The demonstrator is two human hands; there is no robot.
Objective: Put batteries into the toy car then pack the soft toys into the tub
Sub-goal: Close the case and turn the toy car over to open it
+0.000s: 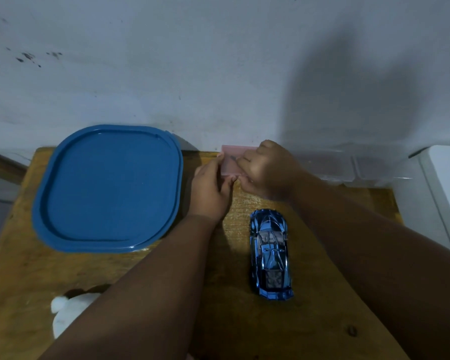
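1. Toy car sits upright on the wooden table, on its wheels, just below the two-handed grip and untouched. Battery hatch would be underneath, so it needs flipping later.
2. Both hands are closed on a small translucent pink case at the table's far edge, against the wall.
3. Left hand pinches the case's left side, thumb and fingers on opposite edges; looks like it's steadying the case.
4. Right hand covers the case's right side, fingers curled over it, probably working the lid or clasp. Contents not visible; my guess is batteries.
5. Left of the grip: blue tub lid lies flat; whether the tub is under it, can't tell.
6. Near side, under the left forearm: a white soft toy, mostly hidden, not yet packed.
7. Right of the grip: clear plastic containers along the wall, contents unreadable.
8. Stage: early; no batteries out yet.
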